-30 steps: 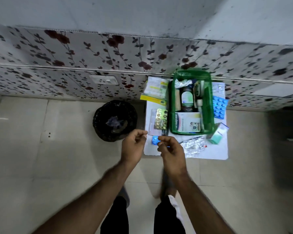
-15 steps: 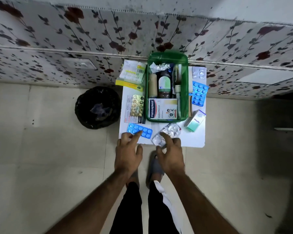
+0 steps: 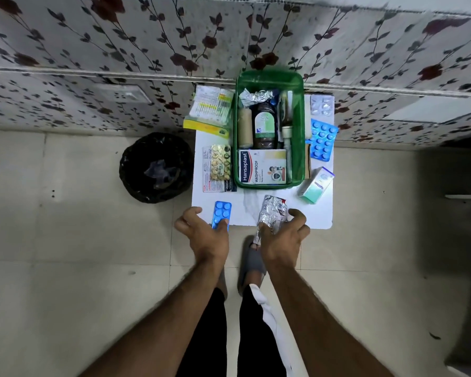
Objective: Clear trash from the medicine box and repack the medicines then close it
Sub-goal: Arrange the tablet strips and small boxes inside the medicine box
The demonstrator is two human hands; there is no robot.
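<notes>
The open green medicine box stands on a small white table against the wall. Inside lie a Hansaplast carton, a brown bottle, a bandage roll and crumpled foil. At the table's near edge my left hand pinches the near end of a small blue tablet strip. My right hand is closed on a crumpled silver foil strip, lifted off the table edge.
A black-lined trash bin stands on the floor left of the table. A gold blister pack and yellow packets lie left of the box. Blue blister sheet, silver blister and teal carton lie right.
My right hand has closed on the silver foil strip and raised it toward me. The blue strip has turned from lying crosswise to lengthwise under my left fingers.
</notes>
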